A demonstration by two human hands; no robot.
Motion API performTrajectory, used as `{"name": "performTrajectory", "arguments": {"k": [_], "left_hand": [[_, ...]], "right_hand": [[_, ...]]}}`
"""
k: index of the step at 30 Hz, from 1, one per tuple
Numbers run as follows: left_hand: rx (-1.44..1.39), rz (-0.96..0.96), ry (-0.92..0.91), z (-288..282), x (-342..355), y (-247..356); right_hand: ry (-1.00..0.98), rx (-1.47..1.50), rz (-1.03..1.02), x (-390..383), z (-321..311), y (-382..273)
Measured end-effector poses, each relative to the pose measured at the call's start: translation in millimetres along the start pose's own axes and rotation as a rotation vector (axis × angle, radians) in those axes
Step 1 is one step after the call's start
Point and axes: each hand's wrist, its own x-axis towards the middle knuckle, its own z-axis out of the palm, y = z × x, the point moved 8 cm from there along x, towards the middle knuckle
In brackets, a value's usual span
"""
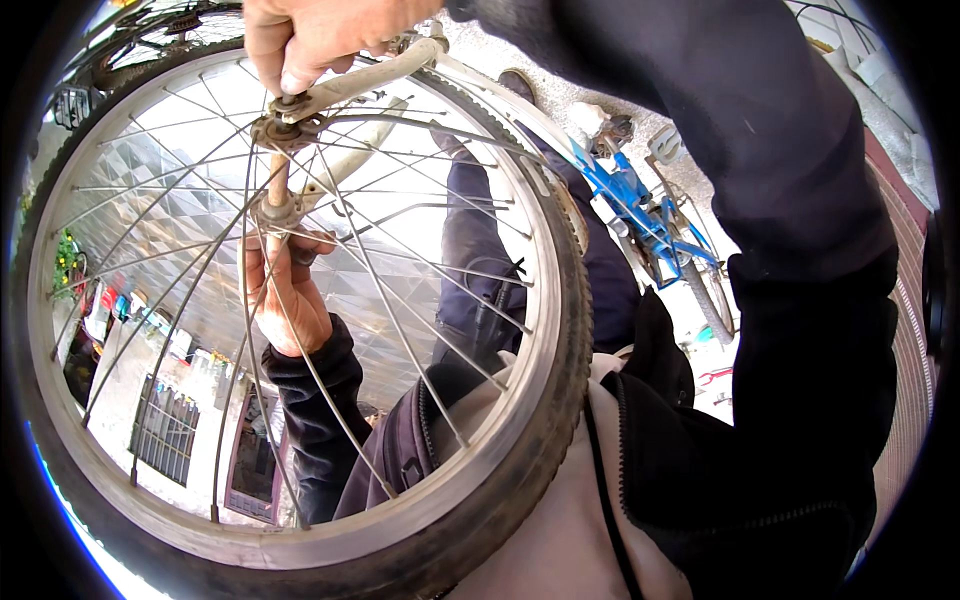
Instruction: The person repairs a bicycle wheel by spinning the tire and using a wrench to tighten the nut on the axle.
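Bike wheel (546, 290) at scene left, next to pale frame arm (370, 78). R hand (335, 35) pinched w/ thumb + finger on axle end (288, 104), far side. L hand (288, 300) curled around near end of hub (278, 180); exact contact partly hidden. Hub runs between the two. Wheel prob. stiff, fairly heavy; hub maybe greasy. Best hold: hub or rim (300, 548); thin spokes (214, 510) prob. bend if squeezed.

Right hand (325, 35) high, pinching; left hand (290, 300) low, curled.
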Motion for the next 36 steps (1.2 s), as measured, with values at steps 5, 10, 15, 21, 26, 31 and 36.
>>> {"name": "performTrajectory", "arguments": {"k": [5,10,15,21,26,31,36], "left_hand": [[0.075,-0.008,-0.132,1.1,5.9,4.4],[0.039,-0.034,-0.023,-1.8,1.4,2.1],[0.090,-0.046,-0.020,-3.6,1.7,2.3],[0.058,-0.051,-0.025,-10.8,3.4,-2.2],[0.055,-0.031,-0.049,-12.1,3.0,-2.4],[0.038,-0.037,-0.052,-15.9,3.4,-3.6],[0.045,-0.041,-0.048,-14.3,4.2,-2.8]], "right_hand": [[0.027,-0.007,-0.014,-0.9,-3.5,3.9],[0.043,-0.019,-0.056,-3.5,-1.1,8.7],[0.079,-0.012,-0.078,4.2,-5.3,12.7],[0.067,-0.006,-0.080,-2.7,-7.0,15.4],[0.074,-0.008,-0.082,-5.7,-9.0,17.3],[0.076,-0.008,-0.081,-5.4,-9.5,17.8],[0.093,-0.024,-0.082,-5.9,-8.7,18.0]]}}
